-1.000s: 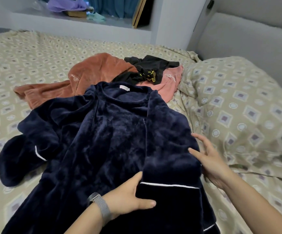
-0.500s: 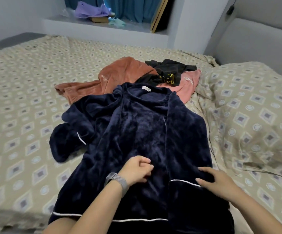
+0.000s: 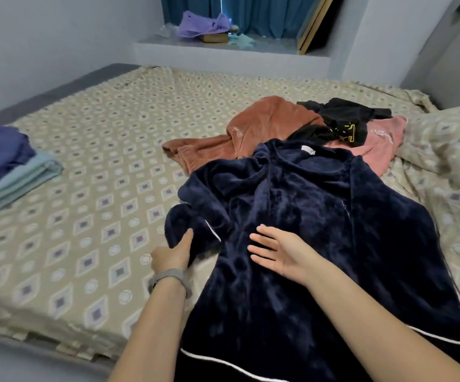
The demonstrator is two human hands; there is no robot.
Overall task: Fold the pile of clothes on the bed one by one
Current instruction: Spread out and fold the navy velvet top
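A dark navy fleece top [image 3: 319,216] with white piping lies spread on the bed [image 3: 99,175], its right sleeve folded over the body. My left hand [image 3: 172,255], with a watch on the wrist, grips the cuff end of the left sleeve [image 3: 193,224]. With fingers straight, my right hand [image 3: 278,253] rests flat on the middle of the top. Behind the top lie a rust-brown garment [image 3: 253,130], a black garment [image 3: 341,119] with yellow print and a pink garment [image 3: 383,139].
A stack of folded clothes [image 3: 5,169], blue over pale teal, sits at the bed's left edge. A patterned pillow [image 3: 449,142] lies at the right. A window ledge [image 3: 223,48] with a purple cloth is beyond the bed, and the bed's near edge runs lower left.
My left hand moved left from the middle of the top and took hold of the left sleeve. My right hand left the folded right sleeve and now lies flat on the centre. The view swung left.
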